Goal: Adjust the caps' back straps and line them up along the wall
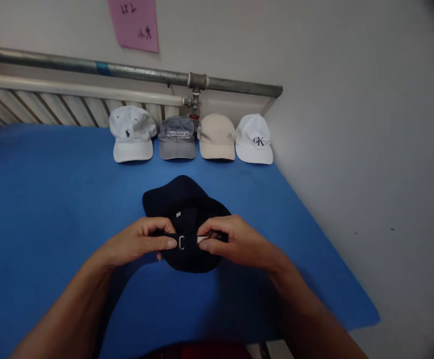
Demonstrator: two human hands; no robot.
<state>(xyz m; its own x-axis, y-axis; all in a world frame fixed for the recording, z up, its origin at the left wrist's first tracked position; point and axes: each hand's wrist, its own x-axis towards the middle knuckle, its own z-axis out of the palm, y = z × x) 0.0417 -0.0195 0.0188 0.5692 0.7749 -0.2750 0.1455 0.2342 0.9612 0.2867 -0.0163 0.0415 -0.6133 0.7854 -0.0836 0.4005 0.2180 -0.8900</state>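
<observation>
A dark navy baseball cap (179,192) lies on the blue table with its inside facing me and its brim pointing away to the left. Its back strap carries a metal buckle (181,243). My left hand (142,240) pinches the strap just left of the buckle, thumb on top. On the other side, my right hand (235,239) grips the strap's right part between thumb and fingers, where a small whitish piece (202,239) shows at the fingertips. A little white label (178,214) is visible inside the cap.
Along the table's back edge stand a pale cap (132,132), a grey cap (177,137), a beige cap (217,135) and a white cap (254,138). Behind them are a radiator (63,107) and a metal pipe (142,72). A wall borders the blue table (52,199) on the right.
</observation>
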